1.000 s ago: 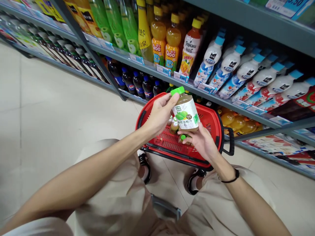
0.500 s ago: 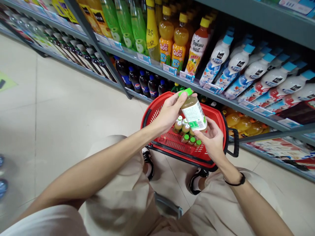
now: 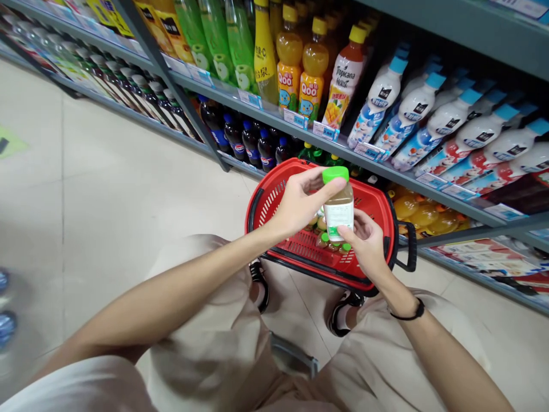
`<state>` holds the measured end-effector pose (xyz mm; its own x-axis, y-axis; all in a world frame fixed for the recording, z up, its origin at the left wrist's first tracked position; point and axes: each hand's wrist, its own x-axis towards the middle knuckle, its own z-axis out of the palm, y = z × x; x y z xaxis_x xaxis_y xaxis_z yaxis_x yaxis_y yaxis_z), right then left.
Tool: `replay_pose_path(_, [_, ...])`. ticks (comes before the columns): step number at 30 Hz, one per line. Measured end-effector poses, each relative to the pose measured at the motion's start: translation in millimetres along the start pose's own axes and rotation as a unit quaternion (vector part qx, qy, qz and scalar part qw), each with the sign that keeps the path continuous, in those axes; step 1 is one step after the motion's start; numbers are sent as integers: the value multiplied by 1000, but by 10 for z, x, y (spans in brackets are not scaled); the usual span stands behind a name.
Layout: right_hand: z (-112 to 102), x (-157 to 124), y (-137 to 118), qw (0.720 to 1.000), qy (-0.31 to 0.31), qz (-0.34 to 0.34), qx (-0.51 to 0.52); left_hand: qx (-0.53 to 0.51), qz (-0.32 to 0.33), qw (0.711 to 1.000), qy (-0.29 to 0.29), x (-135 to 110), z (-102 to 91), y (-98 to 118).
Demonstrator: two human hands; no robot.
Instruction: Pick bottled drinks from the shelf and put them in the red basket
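Head view: we hold a green-capped juice bottle (image 3: pixel 338 209) upright above the red basket (image 3: pixel 377 206), left hand (image 3: pixel 295 203) fingers gripping near its cap, right hand (image 3: pixel 364 246) fingers clasping its base, beside stocked drink shelves (image 3: pixel 300 123)

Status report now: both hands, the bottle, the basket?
Left hand and right hand both grip the green-capped bottle, upright. It is above the red basket; small bottles lie inside.
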<state>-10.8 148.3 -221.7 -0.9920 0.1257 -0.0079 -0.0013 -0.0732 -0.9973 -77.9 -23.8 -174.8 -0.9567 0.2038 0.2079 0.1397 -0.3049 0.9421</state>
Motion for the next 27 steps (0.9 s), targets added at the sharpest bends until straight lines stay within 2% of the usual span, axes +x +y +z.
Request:
replay_pose_path(6, [20, -8, -58, 1000, -2, -4, -6, 22, 0, 999, -33, -81, 114, -50])
replay_pose_path(10, [-6, 26, -57, 1000, -10, 2, -15, 43, 1, 998, -35, -52, 123, -67])
replay_pose_path(17, [-71, 82, 88, 992, -121, 32, -12, 43, -46, 998, -12, 165, -69, -111])
replay_pose_path(22, [-184, 108, 82, 979, -194, 45, -44, 99, -53, 991, -70, 220, -147, -186])
replay_pose_path(25, [-333, 121, -55, 953, -255, 48, -155, 169, -42, 977, -127, 216, -155, -243])
replay_pose_path(26, [-391, 123, -106, 930, -280, 54, -234, 205, -33, 966, -156, 219, -158, -265])
replay_pose_path(27, [-450, 124, -151, 889, -305, 71, -333, 252, -21, 949, -189, 225, -161, -293])
